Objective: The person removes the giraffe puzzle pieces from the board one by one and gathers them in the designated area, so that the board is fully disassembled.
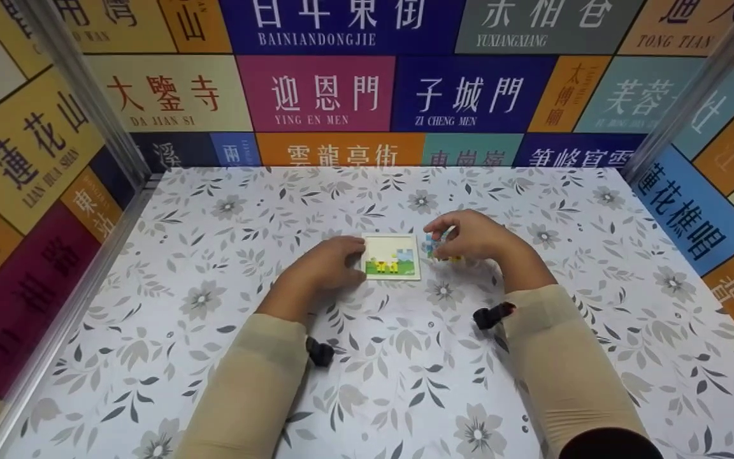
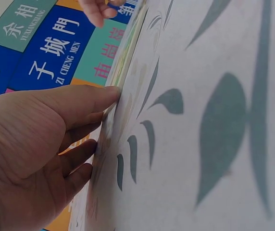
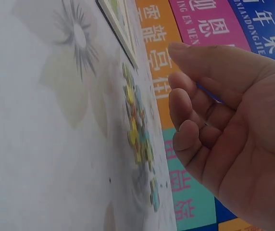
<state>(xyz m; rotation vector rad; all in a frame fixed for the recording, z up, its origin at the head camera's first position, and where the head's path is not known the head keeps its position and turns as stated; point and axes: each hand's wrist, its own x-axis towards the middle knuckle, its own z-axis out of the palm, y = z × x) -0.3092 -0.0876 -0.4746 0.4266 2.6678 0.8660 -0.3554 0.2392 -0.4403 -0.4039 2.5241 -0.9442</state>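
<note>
A small square puzzle tray (image 1: 389, 245) with a pale rim lies flat on the table. Assembled pieces (image 1: 387, 266) fill its lower part with a green and yellow picture, and bare backing shows above. My left hand (image 1: 332, 261) touches the tray's left edge, its thumb near the lower corner and its fingers near the upper one. Right of the tray, my right hand (image 1: 472, 236) hovers with loosely bent fingers over loose jigsaw pieces (image 3: 136, 120), partly hidden by it in the head view. In the right wrist view nothing shows between those fingers.
A white tablecloth (image 1: 201, 357) with grey flowers and leaves covers the table. Colourful panels (image 1: 322, 95) with printed characters stand behind and at both sides. Each sleeve has a black wrist camera (image 1: 320, 352) strapped on.
</note>
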